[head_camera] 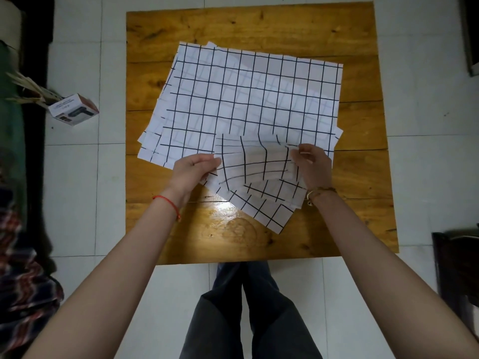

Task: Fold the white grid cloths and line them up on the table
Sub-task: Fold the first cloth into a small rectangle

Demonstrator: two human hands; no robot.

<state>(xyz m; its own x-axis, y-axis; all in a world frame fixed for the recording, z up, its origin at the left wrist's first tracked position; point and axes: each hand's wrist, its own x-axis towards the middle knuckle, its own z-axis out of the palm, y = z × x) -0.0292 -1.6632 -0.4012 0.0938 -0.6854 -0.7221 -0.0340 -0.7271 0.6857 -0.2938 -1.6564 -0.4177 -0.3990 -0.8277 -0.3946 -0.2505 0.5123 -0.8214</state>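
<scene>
Both hands are kept busy on one folded cloth (256, 164); its left edge is pinched by the left hand (193, 172) and its right corner by the right hand (312, 164), lifted slightly off the table (363, 177); just under it, another cloth (269, 203) is seen lying askew; beyond the hands, a flat stack of cloths (246, 94) is left unfolded; nothing's lined up yet, so it's judged early days.
</scene>
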